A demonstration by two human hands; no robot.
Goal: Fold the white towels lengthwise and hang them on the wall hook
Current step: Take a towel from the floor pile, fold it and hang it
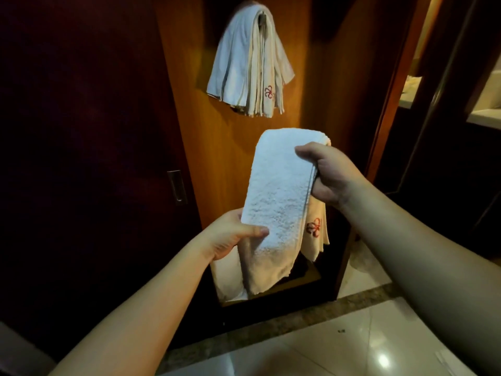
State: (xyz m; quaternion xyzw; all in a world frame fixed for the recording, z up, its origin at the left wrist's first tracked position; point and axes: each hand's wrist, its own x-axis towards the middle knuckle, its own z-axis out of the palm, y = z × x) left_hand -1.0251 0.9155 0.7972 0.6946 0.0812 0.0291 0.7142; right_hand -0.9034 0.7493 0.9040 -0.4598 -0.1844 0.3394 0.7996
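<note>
I hold a folded towel (pixel 282 191) up in front of me with both hands, below the bundle of towels (pixel 249 61) already draped over the hook (pixel 262 19) on the wooden panel (pixel 320 77). My right hand (pixel 325 175) grips the towel's upper right edge: the thumb lies across the front face and the fingers curl round behind, where I cannot see them. My left hand (pixel 235 234) pinches the lower left part, thumb pressed on the front, fingers hidden under the cloth. The towel runs in a long narrow band, tilted from upper right to lower left, its top folded over beyond my right hand. Its loose ends hang below my left hand, and a red embroidered mark (pixel 314 226) shows on the layer hanging under my right wrist. A similar mark shows on the hung towels.
</note>
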